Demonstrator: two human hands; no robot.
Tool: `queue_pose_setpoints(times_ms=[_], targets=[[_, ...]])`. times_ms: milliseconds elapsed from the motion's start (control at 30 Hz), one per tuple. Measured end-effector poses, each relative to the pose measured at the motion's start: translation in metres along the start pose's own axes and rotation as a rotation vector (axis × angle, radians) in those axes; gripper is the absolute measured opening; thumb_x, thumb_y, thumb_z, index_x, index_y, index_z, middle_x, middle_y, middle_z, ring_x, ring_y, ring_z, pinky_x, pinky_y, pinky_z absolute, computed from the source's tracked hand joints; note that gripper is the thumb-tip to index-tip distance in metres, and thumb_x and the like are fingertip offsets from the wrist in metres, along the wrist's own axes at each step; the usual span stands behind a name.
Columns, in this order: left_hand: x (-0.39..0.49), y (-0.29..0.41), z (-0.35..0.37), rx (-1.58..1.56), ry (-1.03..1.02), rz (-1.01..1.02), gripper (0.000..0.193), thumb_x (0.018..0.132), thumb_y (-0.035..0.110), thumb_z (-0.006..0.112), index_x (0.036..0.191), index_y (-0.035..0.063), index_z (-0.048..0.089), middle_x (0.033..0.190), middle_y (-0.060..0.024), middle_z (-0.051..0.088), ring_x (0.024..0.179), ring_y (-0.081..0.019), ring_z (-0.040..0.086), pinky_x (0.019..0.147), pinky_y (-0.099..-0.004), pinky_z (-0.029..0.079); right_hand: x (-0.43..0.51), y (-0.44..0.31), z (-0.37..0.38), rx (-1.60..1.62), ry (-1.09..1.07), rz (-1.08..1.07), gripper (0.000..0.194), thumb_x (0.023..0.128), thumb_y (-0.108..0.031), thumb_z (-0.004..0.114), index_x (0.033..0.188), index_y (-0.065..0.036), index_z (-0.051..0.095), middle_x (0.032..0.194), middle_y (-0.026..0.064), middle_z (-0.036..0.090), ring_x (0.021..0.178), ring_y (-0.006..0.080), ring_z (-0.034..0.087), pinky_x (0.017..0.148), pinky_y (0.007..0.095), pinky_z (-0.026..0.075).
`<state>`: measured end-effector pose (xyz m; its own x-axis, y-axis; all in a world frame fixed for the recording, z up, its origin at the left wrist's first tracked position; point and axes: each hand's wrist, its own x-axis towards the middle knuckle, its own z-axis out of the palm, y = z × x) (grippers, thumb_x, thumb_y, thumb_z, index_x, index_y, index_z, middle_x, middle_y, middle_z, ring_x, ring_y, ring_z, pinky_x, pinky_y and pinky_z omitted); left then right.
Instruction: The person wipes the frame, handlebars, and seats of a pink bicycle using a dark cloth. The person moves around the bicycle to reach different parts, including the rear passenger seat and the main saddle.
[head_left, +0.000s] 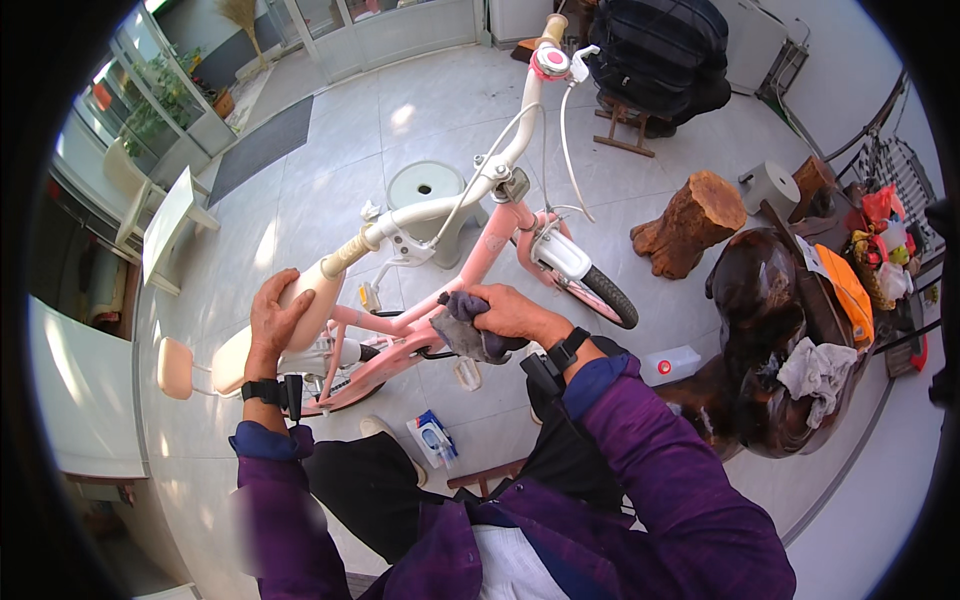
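Observation:
A pink child's bicycle (487, 255) with white handlebars (442, 208) stands across the floor before me, its front wheel turned to the right. My left hand (279, 315) rests on the cream saddle (315, 304), fingers over its near side. A dark grey cloth (472, 330) is bunched in my right hand (514, 313), held beside the pink frame near the crank. Behind the saddle are a cream rear seat (232, 364) and a small backrest (175, 367). A pink-and-silver bell (553, 61) sits near the far grip.
A round plastic stool (425, 187) stands behind the bicycle. On the right are a wooden stump (694, 221), a plastic bottle (670, 365) and a dark polished root-wood piece (761, 300) bearing a whitish rag (817, 375). A blue-white packet (433, 439) lies between my feet.

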<state>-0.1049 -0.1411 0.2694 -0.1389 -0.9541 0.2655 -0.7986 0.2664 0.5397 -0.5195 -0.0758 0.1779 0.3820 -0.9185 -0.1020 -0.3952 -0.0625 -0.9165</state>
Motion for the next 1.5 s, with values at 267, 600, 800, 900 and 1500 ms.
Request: queue_pose_setpoints(times_ms=[267,600,800,900,1500], targets=[[0.001,0.003,0.0,0.009,0.014,0.014,0.052,0.079,0.035,0.083,0.116,0.0003,0.073,0.121,-0.0181,0.073,0.113,-0.0339,0.07,0.102,-0.0402,0.054,0.006,0.004,0.003,-0.028,0.09,0.015,0.053,0.079,-0.007,0.067,0.132,-0.009,0.069,0.112,0.0167,0.076,0.104,0.0319,0.072,0.094,0.0388,0.055],[-0.001,0.003,0.0,0.049,0.043,0.032,0.05,0.079,0.036,0.082,0.115,0.0017,0.074,0.121,-0.0178,0.074,0.113,-0.0348,0.07,0.102,-0.0416,0.054,0.009,0.009,0.001,-0.017,0.246,0.054,0.049,0.079,-0.009,0.069,0.128,-0.008,0.07,0.11,0.0185,0.076,0.102,0.0341,0.072,0.092,0.0403,0.056],[0.0,0.003,0.0,0.031,0.026,-0.019,0.05,0.08,0.038,0.081,0.115,0.0031,0.075,0.122,-0.017,0.074,0.113,-0.0347,0.07,0.102,-0.0413,0.054,0.01,0.008,0.003,0.025,0.241,0.106,0.047,0.078,-0.011,0.07,0.125,-0.008,0.07,0.11,0.0216,0.075,0.104,0.0406,0.072,0.091,0.043,0.056],[-0.002,0.003,0.0,0.024,0.031,-0.01,0.051,0.081,0.039,0.081,0.117,0.0037,0.075,0.121,-0.0164,0.074,0.111,-0.0329,0.071,0.102,-0.0405,0.054,0.009,0.007,0.002,0.0,0.262,0.095,0.044,0.079,-0.011,0.07,0.123,-0.008,0.071,0.109,0.0208,0.076,0.103,0.0388,0.072,0.091,0.042,0.056],[-0.001,0.004,0.0,0.046,0.031,-0.016,0.052,0.081,0.039,0.082,0.118,0.0032,0.075,0.123,-0.0172,0.074,0.112,-0.0331,0.071,0.1,-0.0399,0.055,0.014,0.011,-0.005,0.179,0.472,0.08,0.043,0.085,-0.013,0.071,0.127,-0.006,0.07,0.104,0.0146,0.075,0.094,0.026,0.071,0.088,0.0362,0.056]])
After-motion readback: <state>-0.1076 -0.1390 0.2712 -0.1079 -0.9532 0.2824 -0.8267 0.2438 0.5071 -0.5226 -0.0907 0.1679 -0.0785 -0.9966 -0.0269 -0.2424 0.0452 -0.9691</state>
